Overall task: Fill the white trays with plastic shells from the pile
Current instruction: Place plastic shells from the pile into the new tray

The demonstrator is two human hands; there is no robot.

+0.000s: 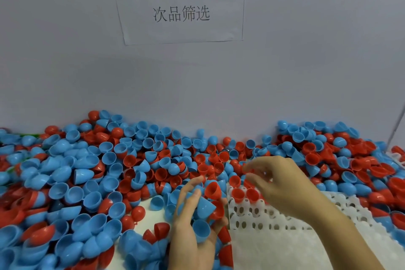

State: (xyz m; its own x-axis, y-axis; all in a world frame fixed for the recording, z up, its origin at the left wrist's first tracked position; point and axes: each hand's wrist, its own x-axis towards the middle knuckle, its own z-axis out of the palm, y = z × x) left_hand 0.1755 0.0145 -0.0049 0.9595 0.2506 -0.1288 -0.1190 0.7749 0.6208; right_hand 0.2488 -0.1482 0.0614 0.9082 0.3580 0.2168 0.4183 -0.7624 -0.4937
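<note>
Shells are being fed from a held handful into the white tray.

Head view: a bunch of blue and red shells (205, 208) is cupped in the left hand (192, 232), fingers curled round them, just left of the white tray (274, 232). The right hand (278, 182) hovers over the tray's far edge, its fingers (252, 170) loosely bent and blurred; whether a shell is pinched cannot be told. Two red shells (245, 194) are seated in the tray's far row, open mouths up, axes upright. The pile (109, 171) lies beyond and left of the tray, its shells pointing every way. The tray is judged barely started; next, a shell must be turned mouth-up and set into a vacant socket beside the red pair.
</note>
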